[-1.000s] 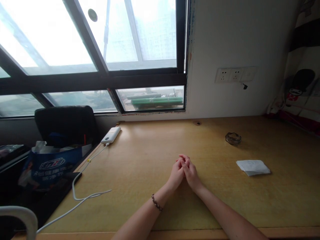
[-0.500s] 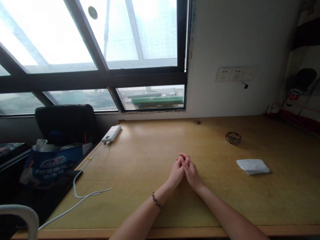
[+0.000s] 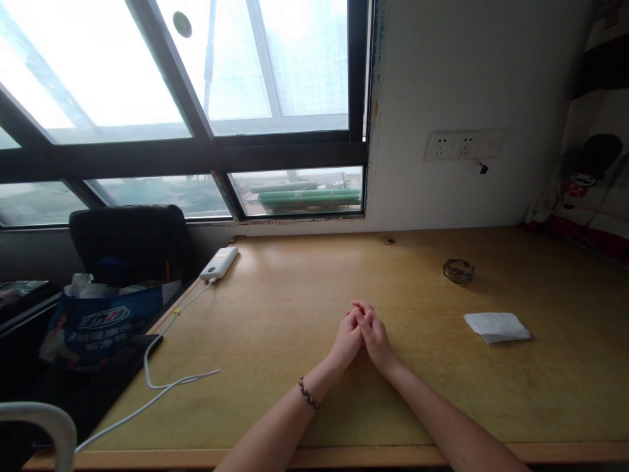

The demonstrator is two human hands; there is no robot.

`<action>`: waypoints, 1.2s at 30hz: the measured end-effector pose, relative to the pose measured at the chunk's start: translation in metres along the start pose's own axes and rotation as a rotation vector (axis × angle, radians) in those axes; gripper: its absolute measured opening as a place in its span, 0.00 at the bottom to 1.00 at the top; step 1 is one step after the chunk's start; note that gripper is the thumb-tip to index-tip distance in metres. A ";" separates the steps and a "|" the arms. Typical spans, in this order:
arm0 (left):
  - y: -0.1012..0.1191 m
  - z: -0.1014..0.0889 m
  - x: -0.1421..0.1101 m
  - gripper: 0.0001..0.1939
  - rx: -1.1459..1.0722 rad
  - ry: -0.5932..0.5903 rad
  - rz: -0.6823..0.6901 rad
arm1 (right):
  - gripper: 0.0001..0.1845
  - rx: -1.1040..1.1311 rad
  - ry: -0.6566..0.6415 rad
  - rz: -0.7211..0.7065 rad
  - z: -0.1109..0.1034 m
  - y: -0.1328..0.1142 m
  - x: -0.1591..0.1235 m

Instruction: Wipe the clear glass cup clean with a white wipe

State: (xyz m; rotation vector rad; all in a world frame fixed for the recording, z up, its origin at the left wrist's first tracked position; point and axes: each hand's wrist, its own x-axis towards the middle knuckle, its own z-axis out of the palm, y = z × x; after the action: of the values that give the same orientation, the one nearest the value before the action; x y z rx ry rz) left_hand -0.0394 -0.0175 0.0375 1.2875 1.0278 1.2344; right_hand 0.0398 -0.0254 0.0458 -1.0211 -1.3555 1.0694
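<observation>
My left hand [image 3: 346, 337] and my right hand [image 3: 375, 335] are clasped together over the middle of the wooden desk [image 3: 275, 308]. Their fingers interlock and are closed around each other, with no object visible between them. A braided bracelet [image 3: 307, 394] circles my left wrist. To the right of my hands lies a folded white paper or tissue [image 3: 497, 327]. Beyond it is a dark, coiled ring-like thing [image 3: 458, 271], whose exact kind I cannot tell. Neither hand touches these.
A white power bank [image 3: 219, 263] lies at the desk's left edge, its white cable [image 3: 147, 367] trailing toward the front. Left of the desk are a black chair [image 3: 128, 242] and a blue bag [image 3: 105, 324]. Wall sockets [image 3: 464, 145] are at the back right.
My hands stay clasped in the same place. The view has shifted very slightly between the first frame and now; the things on the desk have not moved.
</observation>
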 end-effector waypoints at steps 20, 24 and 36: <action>-0.001 0.000 -0.001 0.17 -0.011 0.005 -0.002 | 0.17 0.023 0.003 -0.007 0.001 -0.003 -0.001; -0.002 0.000 0.000 0.18 0.010 0.003 -0.007 | 0.17 0.009 0.008 -0.003 0.000 -0.002 -0.001; 0.000 -0.001 -0.001 0.18 0.029 -0.007 -0.016 | 0.18 -0.030 0.015 -0.011 0.000 -0.003 -0.001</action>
State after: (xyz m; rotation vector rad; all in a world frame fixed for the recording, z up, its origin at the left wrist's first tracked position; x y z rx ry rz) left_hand -0.0405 -0.0181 0.0375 1.3030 1.0520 1.2063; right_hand 0.0402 -0.0268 0.0481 -1.0410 -1.3671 1.0339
